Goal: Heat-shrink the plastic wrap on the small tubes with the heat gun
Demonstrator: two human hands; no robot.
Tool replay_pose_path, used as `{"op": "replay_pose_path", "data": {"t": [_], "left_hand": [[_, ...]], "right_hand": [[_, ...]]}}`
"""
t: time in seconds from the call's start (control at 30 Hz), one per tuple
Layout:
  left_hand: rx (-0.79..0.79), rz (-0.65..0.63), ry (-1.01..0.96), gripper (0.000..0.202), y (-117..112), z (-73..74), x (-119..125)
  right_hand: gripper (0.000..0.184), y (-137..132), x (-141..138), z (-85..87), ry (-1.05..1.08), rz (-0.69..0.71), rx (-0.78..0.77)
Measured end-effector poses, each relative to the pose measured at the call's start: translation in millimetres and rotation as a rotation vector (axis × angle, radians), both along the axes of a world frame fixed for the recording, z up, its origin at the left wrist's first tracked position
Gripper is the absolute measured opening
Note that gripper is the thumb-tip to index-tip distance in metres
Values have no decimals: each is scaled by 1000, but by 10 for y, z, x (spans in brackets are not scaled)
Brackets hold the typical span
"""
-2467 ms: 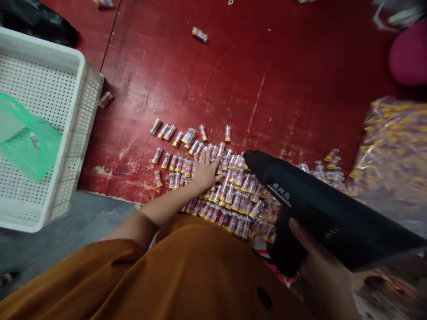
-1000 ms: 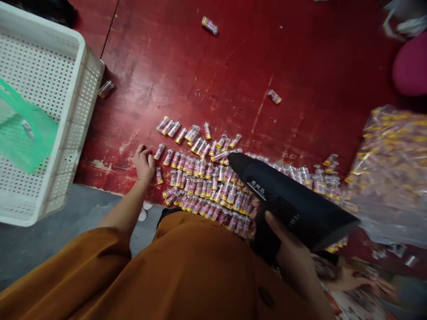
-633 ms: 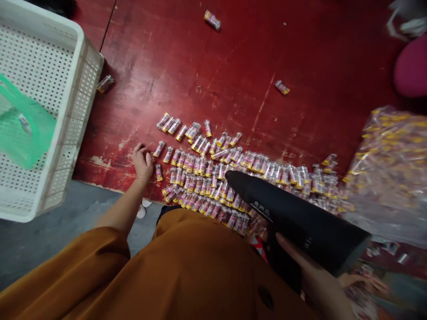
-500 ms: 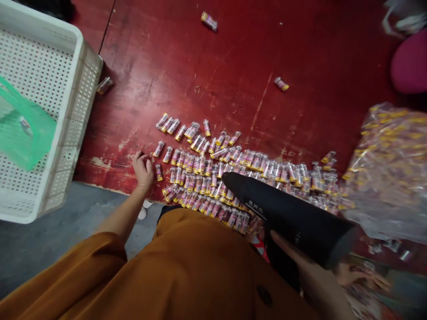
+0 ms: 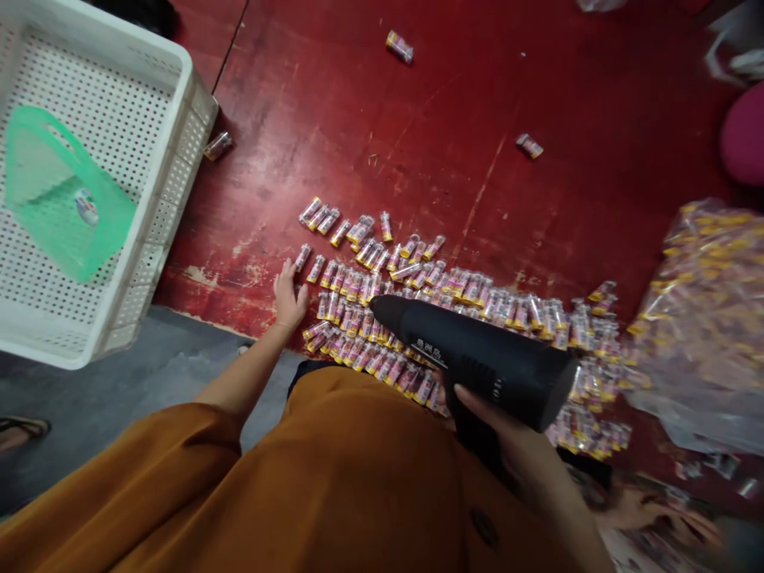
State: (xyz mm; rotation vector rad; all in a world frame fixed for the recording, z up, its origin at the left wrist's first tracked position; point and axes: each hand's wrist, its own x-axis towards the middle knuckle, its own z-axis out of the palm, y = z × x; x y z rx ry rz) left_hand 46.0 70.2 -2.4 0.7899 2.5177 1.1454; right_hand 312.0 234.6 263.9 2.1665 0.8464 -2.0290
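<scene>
Small clear tubular packets (image 5: 370,310) with pink and yellow labels lie in a dense spread on a worn red-painted board (image 5: 454,135). My left hand (image 5: 289,296) rests at the spread's left edge, fingers apart, holding nothing and nearly touching the closest packets. My right hand (image 5: 495,430) grips the handle of a black heat gun (image 5: 471,354), whose nozzle points left and down, just above the packets. Part of that hand and the handle are hidden behind my orange garment (image 5: 358,469).
A white perforated plastic crate (image 5: 119,36) holding a green mesh basket (image 5: 65,195) stands at left. A bulging clear bag of packets (image 5: 698,334) lies at right. A co-worker's hand (image 5: 633,513) shows at lower right, beyond a magenta stool (image 5: 743,139) and grey floor (image 5: 149,374).
My left hand has moved from on the packets to their left edge, and its fingers have opened. The heat gun has swung left over the spread. The whole view has shifted slightly.
</scene>
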Motion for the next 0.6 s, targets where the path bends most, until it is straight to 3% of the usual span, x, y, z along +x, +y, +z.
{"op": "replay_pose_path", "data": {"t": [0.1, 0.2, 0.33, 0.43, 0.6], "left_hand": [[13, -12, 12, 56, 42, -1, 8], [11, -10, 25, 54, 50, -6, 29], [35, 9, 34, 51, 63, -18, 32], [73, 17, 21, 52, 88, -43, -18], [119, -7, -51, 52, 155, -122, -146]], "right_hand": [[61, -17, -52, -18, -14, -15, -19], [58, -22, -179, -33, -15, 0, 63], [47, -1, -327, -112, 54, 110, 194], [49, 5, -367, -186, 115, 175, 210], [51, -17, -380, -175, 107, 141, 233]]}}
